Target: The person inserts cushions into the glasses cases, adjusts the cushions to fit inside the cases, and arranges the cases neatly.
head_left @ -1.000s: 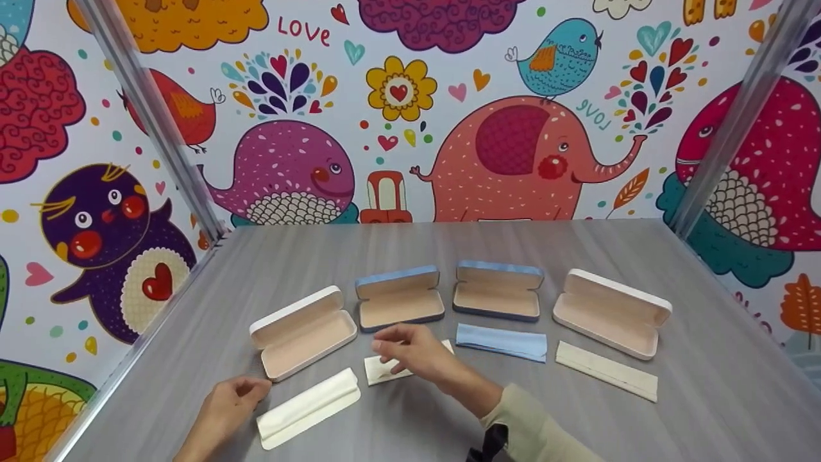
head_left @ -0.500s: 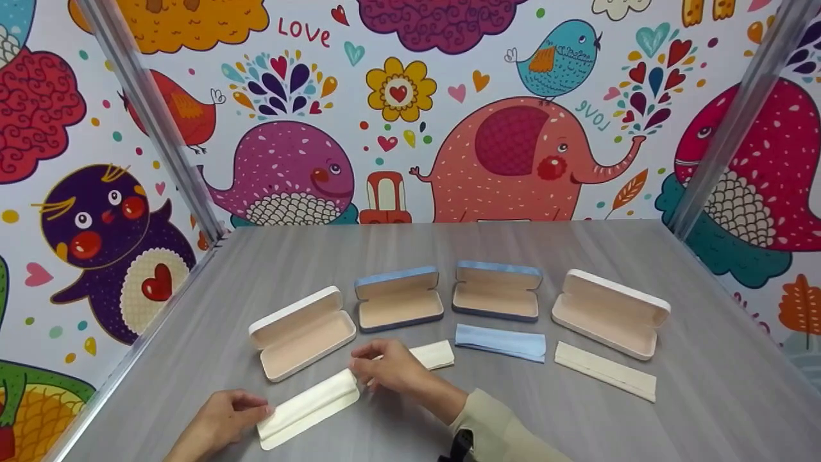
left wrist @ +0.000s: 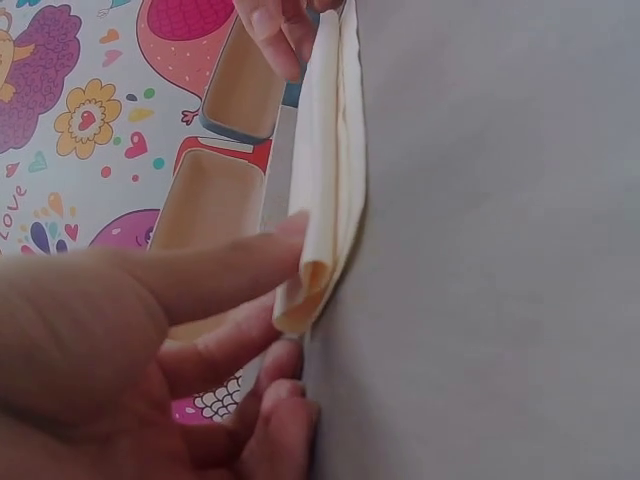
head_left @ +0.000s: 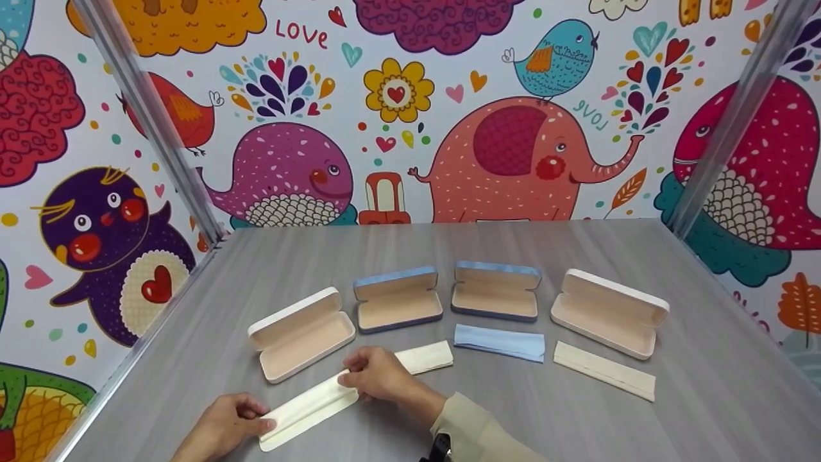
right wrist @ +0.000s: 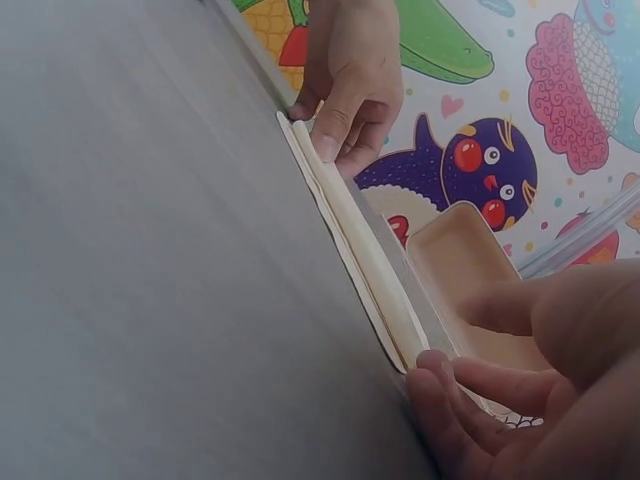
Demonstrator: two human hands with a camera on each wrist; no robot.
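A folded cream cloth (head_left: 308, 405) lies slantwise on the table at the front left. My left hand (head_left: 224, 423) pinches its near left end, the thumb on top of the fold in the left wrist view. At the far right end, my right hand (head_left: 378, 375) pinches the same cloth between thumb and fingers, as the right wrist view shows. The cloth's long edge is rolled over, and the layers show at its end in the left wrist view. Just behind it stands an open white glasses case (head_left: 308, 350). A second cream cloth (head_left: 426, 357) is partly hidden by my right hand.
Two open blue glasses cases (head_left: 399, 314) (head_left: 494, 301) stand at the middle back, and another white case (head_left: 603, 324) at the right. A blue cloth (head_left: 499, 343) and a beige cloth (head_left: 604, 371) lie before them. Patterned walls enclose the grey table (head_left: 513, 417).
My right hand has moved left and down from above the second cream cloth to the far end of the front one. My left hand has shifted onto its near end.
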